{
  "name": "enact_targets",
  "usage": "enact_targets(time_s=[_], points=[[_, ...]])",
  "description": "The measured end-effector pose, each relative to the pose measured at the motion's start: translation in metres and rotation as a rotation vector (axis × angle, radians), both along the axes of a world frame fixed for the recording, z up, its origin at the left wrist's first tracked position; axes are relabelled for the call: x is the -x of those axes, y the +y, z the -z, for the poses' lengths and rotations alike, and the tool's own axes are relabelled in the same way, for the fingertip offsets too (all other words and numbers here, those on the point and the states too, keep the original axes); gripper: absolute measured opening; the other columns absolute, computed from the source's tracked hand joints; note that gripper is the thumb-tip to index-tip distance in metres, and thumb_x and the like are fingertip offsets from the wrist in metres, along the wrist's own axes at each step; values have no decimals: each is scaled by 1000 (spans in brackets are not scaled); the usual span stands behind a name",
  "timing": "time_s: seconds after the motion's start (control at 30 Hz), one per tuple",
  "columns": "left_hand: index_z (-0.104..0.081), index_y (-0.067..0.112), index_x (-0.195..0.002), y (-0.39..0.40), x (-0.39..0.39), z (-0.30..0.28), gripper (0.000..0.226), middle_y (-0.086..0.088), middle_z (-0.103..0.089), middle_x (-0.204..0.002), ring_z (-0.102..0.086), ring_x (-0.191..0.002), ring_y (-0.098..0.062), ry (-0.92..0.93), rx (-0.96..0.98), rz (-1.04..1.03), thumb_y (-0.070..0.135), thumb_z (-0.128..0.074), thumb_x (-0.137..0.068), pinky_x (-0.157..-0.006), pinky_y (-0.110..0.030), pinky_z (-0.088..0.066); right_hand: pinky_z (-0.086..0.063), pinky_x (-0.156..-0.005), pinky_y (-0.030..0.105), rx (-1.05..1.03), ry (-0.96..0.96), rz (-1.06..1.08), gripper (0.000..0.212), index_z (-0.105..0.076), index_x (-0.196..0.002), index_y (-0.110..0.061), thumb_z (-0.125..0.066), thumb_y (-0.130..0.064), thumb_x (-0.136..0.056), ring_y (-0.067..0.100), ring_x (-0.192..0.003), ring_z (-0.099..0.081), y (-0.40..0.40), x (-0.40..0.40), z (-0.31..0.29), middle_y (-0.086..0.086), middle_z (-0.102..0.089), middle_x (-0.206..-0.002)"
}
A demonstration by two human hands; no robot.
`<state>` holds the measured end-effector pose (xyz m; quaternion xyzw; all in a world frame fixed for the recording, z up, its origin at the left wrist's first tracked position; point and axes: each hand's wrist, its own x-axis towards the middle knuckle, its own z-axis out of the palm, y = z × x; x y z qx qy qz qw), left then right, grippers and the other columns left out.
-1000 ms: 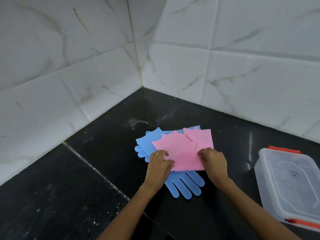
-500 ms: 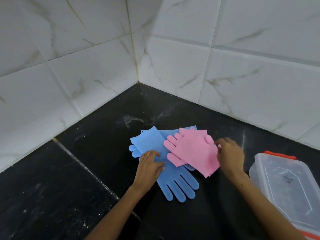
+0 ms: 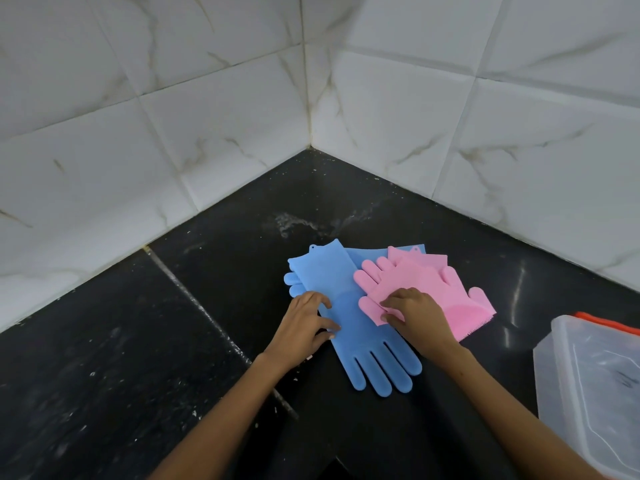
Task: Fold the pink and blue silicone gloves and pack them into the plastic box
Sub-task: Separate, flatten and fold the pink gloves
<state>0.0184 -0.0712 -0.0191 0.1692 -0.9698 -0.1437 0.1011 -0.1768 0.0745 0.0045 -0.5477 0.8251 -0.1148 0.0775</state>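
I am pressing my left hand (image 3: 306,325) flat, fingers spread, on the smooth blue glove (image 3: 360,327); my right hand (image 3: 414,315) is pinching the bristled pink glove (image 3: 419,282) beside it. The lidded translucent plastic box (image 3: 588,393) is sitting well right.

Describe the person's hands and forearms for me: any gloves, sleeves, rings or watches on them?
Both the left hand and the right hand are bare: no gloves, no rings visible. Both forearms are uncovered as far as the frame shows, with no sleeve, watch or bracelet in view.

On the black counter (image 3: 173,341), the left hand (image 3: 304,327) presses the blue gloves (image 3: 353,306) while the right hand (image 3: 412,313) pinches the pink gloves (image 3: 422,278); the lidded plastic box (image 3: 588,393) sits right.
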Motion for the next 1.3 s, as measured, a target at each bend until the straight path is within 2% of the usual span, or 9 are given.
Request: enact_targets(time_s=[0.23,0.33,0.43,0.53,0.73,0.97,1.1,1.23,1.3], points=[[-73,29,-104,-3,4,2,20,1,-53,-123,-42,-121,-16,16,20,-2,33,-60,-89,-100,-28,-30,-43,-95,32,46,-15,79,28,-66,-115,-20,-60,-30,-89,18,-110,-54,2,6,-1,0,-63,-122],[-73,28,-101,-7,16,1,19,-1,-54,-122,-44,-121,-20,36,49,-74,31,-60,-89,-100,-30,-30,-44,-94,33,107,-17,96,34,-67,-112,-18,-62,-39,-86,20,-108,-56,-5,7,-7,2,-65,-119],[-70,27,-109,-17,39,1,23,-3,-50,-131,-39,-127,-21,10,80,-120,30,-57,-90,-105,-32,-24,-44,-91,32,11,93,27,44,-62,-117,-25,-55,-51,-82,19,-105,-57,-22,-1,-8,-2,-63,-119],[-64,27,-118,-30,68,-1,28,-3,-43,-140,-32,-132,-22,-64,140,-134,30,-50,-94,-110,-35,-20,-43,-91,33,-57,118,90,40,-60,-121,-24,-55,-37,-84,21,-105,-56,-34,-8,-3,2,-60,-122],[-49,19,-133,-59,114,-7,37,-7,-34,-149,-30,-133,-28,-248,292,-117,27,-43,-97,-112,-42,-18,-42,-76,29,-58,133,297,20,-67,-101,-17,-52,-22,-89,21,-90,-60,-26,11,-7,4,-66,-103],[-52,12,-123,-83,144,-9,33,-11,-53,-126,-43,-117,-29,-342,318,-92,27,-49,-94,-105,-40,-25,-50,-84,30,-59,-65,258,33,-71,-99,-20,-63,-47,-82,17,-90,-62,-17,19,-15,-1,-68,-103],[-57,12,-119,-93,153,-11,35,-11,-54,-124,-41,-118,-29,-408,373,-82,34,-50,-94,-103,-40,-27,-53,-83,32,76,2,175,21,-71,-101,-19,-61,-31,-87,19,-101,-61,-30,9,-20,0,-65,-113],[-63,14,-112,-92,150,-15,28,-8,-57,-117,-44,-111,-24,-309,402,-96,32,-51,-94,-97,-35,-31,-48,-79,22,28,109,94,24,-63,-107,-25,-42,-30,-96,13,-102,-52,-46,8,-17,-6,-59,-108],[-66,15,-108,-90,140,-18,26,-7,-57,-114,-44,-110,-23,-254,393,-120,31,-52,-93,-96,-35,-31,-47,-79,21,27,101,103,26,-65,-108,-25,-43,-31,-96,12,-99,-51,-49,8,-15,-7,-60,-107]])
